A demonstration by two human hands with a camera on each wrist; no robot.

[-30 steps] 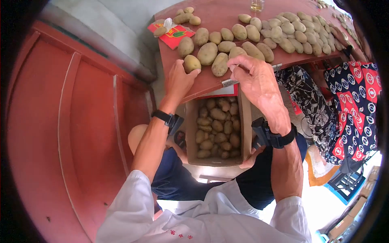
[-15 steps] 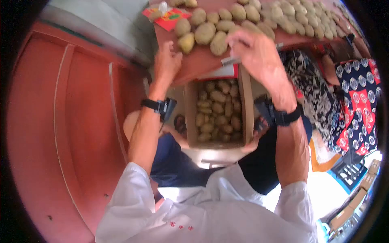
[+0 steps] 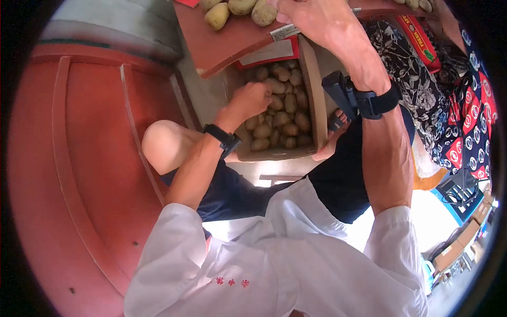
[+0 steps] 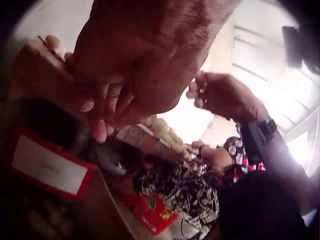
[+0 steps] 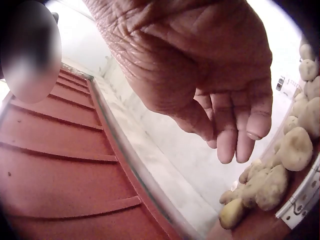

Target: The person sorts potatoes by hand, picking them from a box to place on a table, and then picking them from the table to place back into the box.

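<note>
My left hand [image 3: 249, 100] hangs over a cardboard box [image 3: 318, 95] of potatoes [image 3: 290, 103], its fingertips close to the upper ones; contact cannot be made out. Loosely bent fingers with nothing visible between them show on the left hand [image 4: 135, 70] in the left wrist view. Above the red table's edge is my right hand [image 3: 330, 31], beside a potato [image 3: 263, 12]. The right wrist view shows the right hand [image 5: 210, 85] with relaxed, empty fingers over the table side. A yellowish potato [image 3: 217, 16] lies on the table [image 3: 222, 45] among others.
A red-bordered white card [image 3: 269, 54] sits at the box's far end. Another person's patterned clothing [image 3: 398, 68] and a red packet [image 3: 418, 42] are at the right. Red panels [image 3: 100, 158] stand at the left.
My left hand has left the yellowish potato on the table and moved down over the box. The head view has tilted lower. My right hand remains by the table edge.
</note>
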